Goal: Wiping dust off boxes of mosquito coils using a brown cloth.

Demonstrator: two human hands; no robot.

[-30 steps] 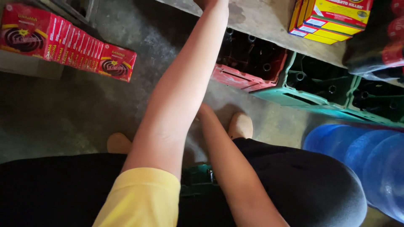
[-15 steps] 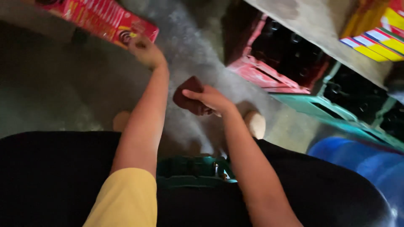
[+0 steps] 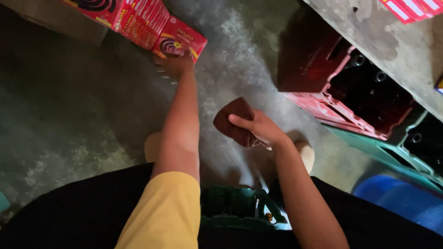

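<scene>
My left hand (image 3: 174, 64) reaches forward and low, its fingers on the near edge of a red flat box (image 3: 180, 42) at the end of a row of similar red boxes (image 3: 134, 16). Whether it grips the box cannot be made out. My right hand (image 3: 259, 129) is closed on a dark brown cloth (image 3: 235, 125), held in the air above the concrete floor (image 3: 69, 120) in the middle of the view. A yellow sleeve covers my left upper arm.
A red bottle crate (image 3: 341, 92) with dark bottles stands at the right under a concrete ledge (image 3: 392, 41). Beside it is a teal crate (image 3: 406, 147), and a blue water jug (image 3: 401, 198) lies at lower right. A green crate (image 3: 235, 207) sits between my knees.
My left arm came down from the ledge above to the red boxes on the left. My right hand came up holding the brown cloth. The view tilted down and left.
</scene>
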